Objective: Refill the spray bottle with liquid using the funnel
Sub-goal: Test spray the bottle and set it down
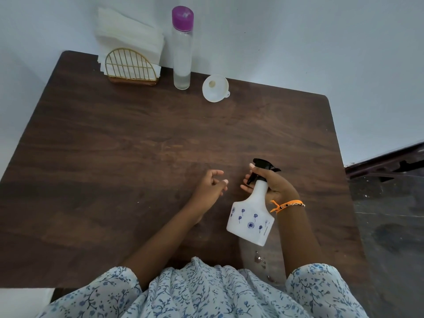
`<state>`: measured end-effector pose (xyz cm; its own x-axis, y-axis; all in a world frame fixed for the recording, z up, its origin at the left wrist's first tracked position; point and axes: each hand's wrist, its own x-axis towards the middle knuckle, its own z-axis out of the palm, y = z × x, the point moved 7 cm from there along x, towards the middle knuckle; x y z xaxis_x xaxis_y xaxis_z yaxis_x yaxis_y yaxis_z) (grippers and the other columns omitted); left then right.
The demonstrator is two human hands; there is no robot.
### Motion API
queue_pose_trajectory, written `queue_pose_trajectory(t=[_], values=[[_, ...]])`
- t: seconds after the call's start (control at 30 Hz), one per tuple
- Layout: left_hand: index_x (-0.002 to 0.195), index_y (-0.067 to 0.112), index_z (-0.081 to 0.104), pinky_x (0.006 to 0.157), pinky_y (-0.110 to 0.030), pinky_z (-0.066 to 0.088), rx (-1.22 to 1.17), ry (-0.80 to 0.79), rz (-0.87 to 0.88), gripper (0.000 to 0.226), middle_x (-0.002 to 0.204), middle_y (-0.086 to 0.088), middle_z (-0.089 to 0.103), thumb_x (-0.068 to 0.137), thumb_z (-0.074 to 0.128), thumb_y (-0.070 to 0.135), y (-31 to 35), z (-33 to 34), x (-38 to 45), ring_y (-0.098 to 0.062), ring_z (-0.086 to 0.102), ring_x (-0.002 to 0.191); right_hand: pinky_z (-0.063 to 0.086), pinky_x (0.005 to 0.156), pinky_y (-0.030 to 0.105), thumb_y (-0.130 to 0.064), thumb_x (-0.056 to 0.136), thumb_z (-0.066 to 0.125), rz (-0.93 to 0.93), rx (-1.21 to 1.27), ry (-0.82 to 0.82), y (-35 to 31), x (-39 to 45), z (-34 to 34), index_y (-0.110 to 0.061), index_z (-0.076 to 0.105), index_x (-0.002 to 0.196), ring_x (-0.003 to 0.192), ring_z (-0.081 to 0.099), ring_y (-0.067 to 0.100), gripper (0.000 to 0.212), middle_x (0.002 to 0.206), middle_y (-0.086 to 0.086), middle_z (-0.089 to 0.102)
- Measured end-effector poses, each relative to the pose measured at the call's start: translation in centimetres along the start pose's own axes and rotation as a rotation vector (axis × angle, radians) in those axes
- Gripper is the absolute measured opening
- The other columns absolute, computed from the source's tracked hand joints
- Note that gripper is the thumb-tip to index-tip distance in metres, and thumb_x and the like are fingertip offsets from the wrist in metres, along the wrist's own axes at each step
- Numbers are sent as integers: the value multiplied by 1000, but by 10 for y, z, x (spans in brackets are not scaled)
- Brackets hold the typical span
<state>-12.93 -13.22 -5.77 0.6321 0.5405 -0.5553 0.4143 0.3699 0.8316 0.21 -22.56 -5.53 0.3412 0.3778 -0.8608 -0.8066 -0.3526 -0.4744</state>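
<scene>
My right hand [270, 182] grips the neck of a white spray bottle [251, 219] with blue flower prints and a black trigger head, held tilted above the near right part of the table. To the left of the bottle my left hand [212, 183] hovers with loosely curled fingers and holds nothing. A white funnel [215, 88] lies on the table at the back, mouth facing up. Beside it stands a tall clear bottle [182, 49] with a purple cap, with a little liquid at the bottom.
The dark wooden table [114, 145] stands against a pale wall. A gold wire holder with white napkins [132, 58] sits at the back left. A few water drops [259, 260] lie on the table below the spray bottle. Dark floor shows to the right.
</scene>
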Motion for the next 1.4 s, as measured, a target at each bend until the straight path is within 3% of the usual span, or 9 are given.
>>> queue_pose_trajectory(t=[0.17,0.43,0.67,0.87,0.97,1.07,1.17,1.33,1.4], values=[[120,20,47,66,-16,42,11,2,-6,27,83,0,61,94,51,19,2,2,0,-6,55,72,58,64,40,-16,89,61,-2,0,-40,-1,4,8,-3,56,83,77,59,21,15,76,10,56],[122,18,46,70,-17,44,-3,4,-10,28,82,1,60,94,50,19,2,-3,0,-7,55,73,56,49,26,-15,89,62,10,-147,99,-2,16,11,-5,55,89,60,48,15,12,69,7,47],[122,16,47,64,-15,41,-9,-8,-18,29,83,0,60,94,50,17,2,-1,-1,-6,54,71,58,58,39,-9,92,55,17,-64,-53,-3,7,19,-5,57,86,75,56,20,7,76,10,55],[125,17,45,65,-16,41,14,-28,-34,32,86,0,61,94,51,21,3,0,-3,-6,55,73,57,50,26,-10,87,62,33,-108,62,0,13,14,-5,55,92,59,49,14,10,66,6,50],[131,19,39,73,-19,42,92,-136,-63,49,101,-2,59,89,59,33,2,5,-5,-8,55,90,57,52,26,-11,88,62,37,-97,4,0,11,19,-5,56,88,63,52,15,9,69,7,52],[142,20,23,89,-27,42,146,-367,-141,77,127,-4,52,82,64,44,-6,19,-12,-13,51,112,57,54,27,-14,87,63,19,-28,-46,-6,9,22,-4,56,83,67,55,15,13,71,7,54],[147,20,10,89,-32,48,90,-541,-201,88,132,-5,50,81,66,39,-9,29,-21,-17,53,114,58,59,29,-20,85,67,16,28,-22,-9,7,22,-5,54,81,66,56,16,20,69,7,53],[146,20,17,89,-34,53,55,-493,-158,107,121,-3,60,61,78,40,-11,32,-19,-15,62,105,60,68,37,-19,79,72,-73,21,-36,-16,-2,24,-5,55,93,71,56,18,27,71,8,53],[146,19,18,90,-36,53,14,-504,-161,102,122,-4,60,66,80,34,-14,32,-18,-16,62,106,58,75,39,-20,74,73,-124,-41,-86,-17,-6,27,-4,56,94,75,57,19,30,73,7,54]])
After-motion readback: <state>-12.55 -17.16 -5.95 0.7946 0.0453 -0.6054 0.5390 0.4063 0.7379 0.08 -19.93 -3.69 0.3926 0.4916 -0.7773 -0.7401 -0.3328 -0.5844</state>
